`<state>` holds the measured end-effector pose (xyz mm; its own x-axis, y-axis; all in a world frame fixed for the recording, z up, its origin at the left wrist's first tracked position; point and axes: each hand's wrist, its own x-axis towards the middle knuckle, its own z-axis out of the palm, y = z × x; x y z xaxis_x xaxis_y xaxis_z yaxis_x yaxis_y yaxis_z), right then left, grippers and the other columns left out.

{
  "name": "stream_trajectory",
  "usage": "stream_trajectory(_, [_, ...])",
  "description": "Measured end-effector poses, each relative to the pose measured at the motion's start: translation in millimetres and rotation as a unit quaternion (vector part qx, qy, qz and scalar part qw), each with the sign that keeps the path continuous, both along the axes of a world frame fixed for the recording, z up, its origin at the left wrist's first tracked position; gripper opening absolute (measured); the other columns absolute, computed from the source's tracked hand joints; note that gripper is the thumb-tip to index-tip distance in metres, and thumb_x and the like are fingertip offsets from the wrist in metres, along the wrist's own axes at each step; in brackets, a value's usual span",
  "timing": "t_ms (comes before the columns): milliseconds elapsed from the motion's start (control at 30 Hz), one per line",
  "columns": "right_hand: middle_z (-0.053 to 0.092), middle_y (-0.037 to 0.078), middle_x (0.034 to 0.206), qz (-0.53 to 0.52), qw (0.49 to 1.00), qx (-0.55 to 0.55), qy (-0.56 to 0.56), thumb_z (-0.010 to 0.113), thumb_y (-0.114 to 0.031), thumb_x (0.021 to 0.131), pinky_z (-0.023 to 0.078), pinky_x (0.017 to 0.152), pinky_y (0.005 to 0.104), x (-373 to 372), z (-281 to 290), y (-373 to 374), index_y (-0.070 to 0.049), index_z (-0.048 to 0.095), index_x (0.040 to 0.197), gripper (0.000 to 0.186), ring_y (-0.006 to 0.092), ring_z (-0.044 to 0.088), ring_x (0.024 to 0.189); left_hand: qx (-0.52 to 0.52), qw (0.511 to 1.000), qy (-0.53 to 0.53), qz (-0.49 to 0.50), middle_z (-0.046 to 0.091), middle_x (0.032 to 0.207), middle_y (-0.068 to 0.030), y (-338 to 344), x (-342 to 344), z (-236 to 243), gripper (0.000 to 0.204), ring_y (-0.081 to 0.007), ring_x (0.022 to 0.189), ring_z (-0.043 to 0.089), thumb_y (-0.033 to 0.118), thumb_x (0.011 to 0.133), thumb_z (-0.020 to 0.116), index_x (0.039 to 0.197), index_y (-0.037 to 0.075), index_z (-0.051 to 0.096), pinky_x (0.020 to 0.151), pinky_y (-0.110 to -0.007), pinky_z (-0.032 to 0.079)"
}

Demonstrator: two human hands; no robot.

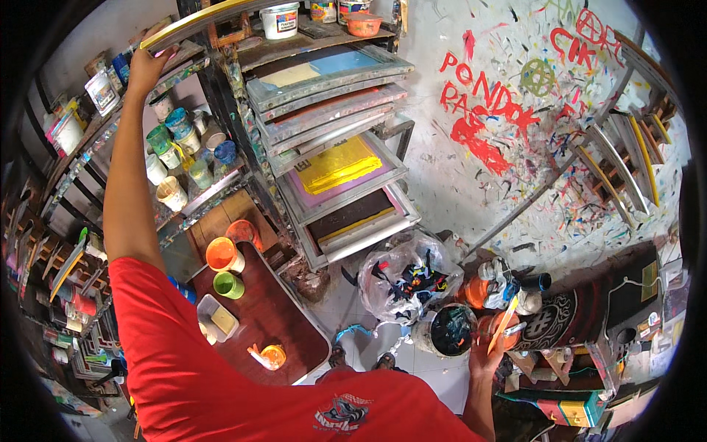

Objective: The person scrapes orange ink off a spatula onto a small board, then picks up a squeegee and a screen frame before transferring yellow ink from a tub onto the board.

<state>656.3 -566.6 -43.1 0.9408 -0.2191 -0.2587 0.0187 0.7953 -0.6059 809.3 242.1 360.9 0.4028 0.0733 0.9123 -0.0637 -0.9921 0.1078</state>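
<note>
So, nearest first: the left hand [149, 68] is way up at 10 o'clock, fingers hooked over and pinching the lower end of a yellow-edged frame [193, 26] that runs off past the top. Right hand [486, 359] is down between 4 and 5 o'clock, closed around a slim pale-orange strip [504, 324] that points up towards 1 o'clock. Over at 7 there's a dark red surface [294, 324] with an orange tub [224, 255], a green cup [229, 285] just below it, a clear tray [230, 322] and a little orange pot [273, 358]. Just left of the right hand sits a bin [424, 340] of dark stuff, with a clear plastic bag [374, 280] of scraps beside it. Further off, paint pots crowd a shelf [210, 193] at 10, a rack of framed screens [335, 118] stands at 12, one smeared bright yellow, and the paint-splattered wall [434, 191] fills 2 o'clock.
</note>
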Motion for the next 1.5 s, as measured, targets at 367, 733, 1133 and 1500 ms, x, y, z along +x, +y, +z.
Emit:
stream_trajectory(367, [0.061,0.002,0.085,0.014,0.999,0.047,0.006,0.057,-0.027,0.091,0.041,0.083,0.0359,-7,6,4,-0.010,0.059,0.103,0.021,0.0171,0.055,0.071,-0.232,0.963,-0.138,-0.026,0.049,0.127,-0.0222,9,-10,-93,0.067,-0.0305,0.115,0.049,0.018,0.077,0.070,0.132,-0.004,0.037,0.100,-0.037,0.037])
stream_trajectory(733, [0.058,0.008,0.110,0.189,0.912,-0.320,-0.177,0.053,-0.025,0.093,0.045,0.085,0.0308,53,-2,7,-0.001,0.048,0.123,0.039,0.0173,0.058,0.096,-0.552,0.816,-0.085,-0.148,0.050,0.122,-0.0088,-283,-148,-230,0.039,-0.0172,0.108,0.051,0.017,0.090,0.059,0.124,0.002,0.048,0.087,-0.030,0.042])
stream_trajectory(1133, [0.056,0.009,0.113,0.385,0.817,-0.328,-0.276,0.051,-0.026,0.095,0.042,0.090,0.0342,45,-7,65,0.000,0.051,0.119,0.035,0.0178,0.054,0.102,-0.727,0.681,-0.077,0.035,0.060,0.090,-0.0047,-588,-467,-443,0.024,-0.0114,0.076,0.056,-0.002,0.087,0.050,0.111,0.003,0.053,0.067,-0.025,0.046])
stream_trajectory(1500, [0.056,0.006,0.111,0.602,0.727,-0.232,-0.235,0.052,-0.020,0.094,0.041,0.089,0.0312,-181,14,181,0.000,0.051,0.119,0.032,0.0159,0.053,0.101,-0.830,0.442,-0.192,0.281,0.062,0.096,-0.0063,-674,-766,-578,0.029,-0.0145,0.079,0.059,0.014,0.085,0.058,0.111,0.005,0.051,0.067,-0.029,0.048])
